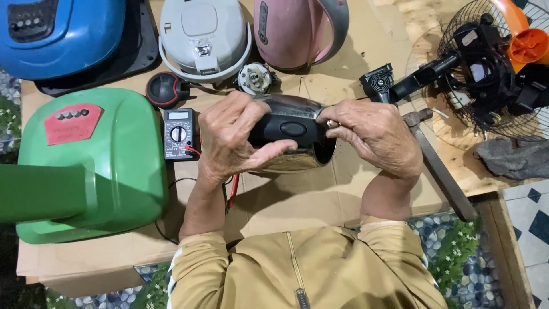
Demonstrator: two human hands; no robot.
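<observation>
Both hands hold a shiny steel electric kettle (294,109) with a black handle part, lying on its side above flattened cardboard (297,200). My left hand (234,137) wraps around its left end, thumb across the black part. My right hand (374,134) grips the right end at the open rim, fingertips on the edge. A black multimeter (178,133) with a red lead lies just left of my left hand.
A green appliance housing (97,166) fills the left, a blue one (60,34) the top left. A grey rice cooker (203,37), a pink kettle (300,31), a small motor (255,78), a hammer (437,166) and a dismantled fan (492,68) surround the cardboard.
</observation>
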